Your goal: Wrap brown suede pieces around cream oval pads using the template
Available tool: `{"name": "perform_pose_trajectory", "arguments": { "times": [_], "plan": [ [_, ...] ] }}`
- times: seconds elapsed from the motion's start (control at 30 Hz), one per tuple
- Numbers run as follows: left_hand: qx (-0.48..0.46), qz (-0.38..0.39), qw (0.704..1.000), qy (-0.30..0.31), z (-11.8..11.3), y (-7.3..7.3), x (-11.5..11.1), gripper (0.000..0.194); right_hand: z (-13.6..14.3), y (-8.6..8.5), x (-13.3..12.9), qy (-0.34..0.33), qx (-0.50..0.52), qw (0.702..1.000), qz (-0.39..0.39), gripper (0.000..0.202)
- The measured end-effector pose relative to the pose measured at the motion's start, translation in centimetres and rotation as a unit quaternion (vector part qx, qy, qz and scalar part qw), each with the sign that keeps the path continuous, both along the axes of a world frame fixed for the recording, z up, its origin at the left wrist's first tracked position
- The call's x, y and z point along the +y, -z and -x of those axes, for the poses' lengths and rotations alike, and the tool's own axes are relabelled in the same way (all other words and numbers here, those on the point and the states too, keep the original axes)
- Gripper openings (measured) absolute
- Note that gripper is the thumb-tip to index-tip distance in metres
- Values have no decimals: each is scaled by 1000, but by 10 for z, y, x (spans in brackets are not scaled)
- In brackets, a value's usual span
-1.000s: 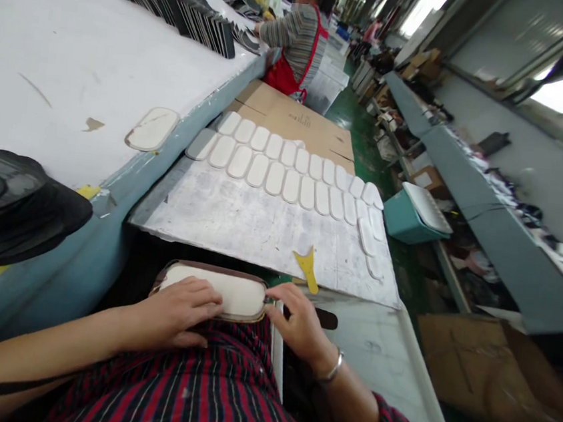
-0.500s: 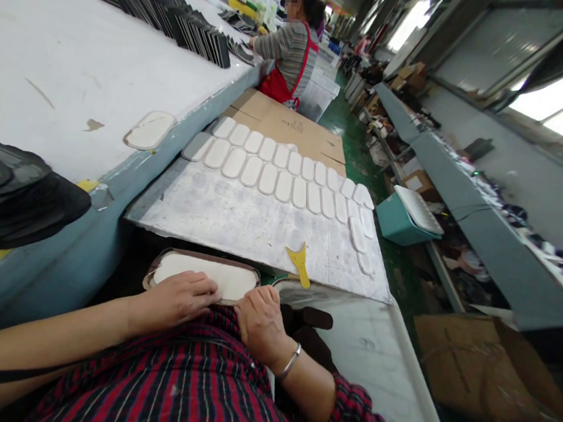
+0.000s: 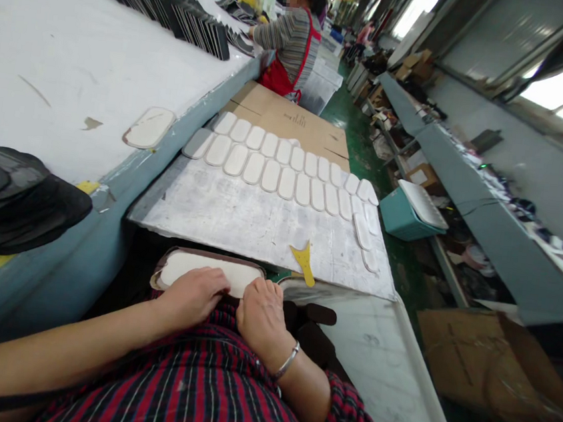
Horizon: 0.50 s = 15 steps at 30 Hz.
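A long white panel with rounded ends and a brown rim [image 3: 182, 268] lies in my lap, its long side across me. My left hand [image 3: 198, 296] has its fingers curled at the panel's near edge, around the middle. At the right end, my right hand [image 3: 263, 313] pinches the rim with bent fingers; my fingertips are partly hidden there. Just beyond, a pale board [image 3: 231, 209] carries rows of similar white rounded pieces [image 3: 254, 168]. On the board's near edge rests a yellow forked scraper-like tool [image 3: 305, 264].
To the left runs a white-topped table [image 3: 74, 75] with a stack of black pieces [image 3: 25, 204] and one white panel [image 3: 149, 127]. A co-worker in a red apron [image 3: 293, 51] stands at its far side. A teal bin [image 3: 406, 214] and a cardboard box [image 3: 486, 367] are on the right.
My left hand has shifted slightly right along the panel, its fingers more curled. My right hand stays at the right end. The view has tilted a little.
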<state>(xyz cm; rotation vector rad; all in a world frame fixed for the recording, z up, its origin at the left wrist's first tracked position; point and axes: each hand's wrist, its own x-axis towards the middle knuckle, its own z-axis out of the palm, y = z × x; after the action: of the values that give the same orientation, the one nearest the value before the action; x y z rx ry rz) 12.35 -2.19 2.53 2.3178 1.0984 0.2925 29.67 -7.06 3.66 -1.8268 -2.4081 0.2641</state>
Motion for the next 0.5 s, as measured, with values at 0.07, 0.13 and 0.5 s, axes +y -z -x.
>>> {"name": "perform_pose_trajectory", "arguments": {
  "times": [0.07,0.13,0.5],
  "plan": [
    [-74,89,992,-45,14,-4,8,49,3,-1,-1,10,0,1000,2,5],
    [-155,122,976,-89,38,-7,13,61,3,-3,-4,27,7,1000,-6,12],
    [-12,-136,990,-33,103,24,-12,17,38,-4,15,-153,81,985,14,11]
  ]
}}
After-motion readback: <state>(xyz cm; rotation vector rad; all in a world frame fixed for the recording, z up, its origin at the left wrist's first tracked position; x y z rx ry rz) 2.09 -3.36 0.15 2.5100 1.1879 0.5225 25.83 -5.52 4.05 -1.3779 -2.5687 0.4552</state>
